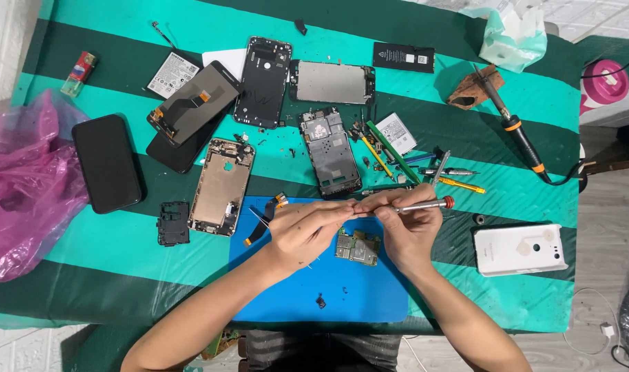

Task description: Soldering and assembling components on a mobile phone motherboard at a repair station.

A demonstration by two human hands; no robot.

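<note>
From my remote view I see two bare forearms running up from the bottom edge, with no sleeves, watch, bracelet or gloves on them. My left hand [302, 231] and right hand [411, 227] show bare fingers with short nails and no rings. At the bottom edge a strip of dark striped clothing shows.

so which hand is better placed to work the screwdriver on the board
Right. The right hand already grips the red-capped screwdriver, directly above the board on the blue mat. The left hand meets the tool's tip and seems to hold tweezers, so it looks better suited to steadying.
</note>
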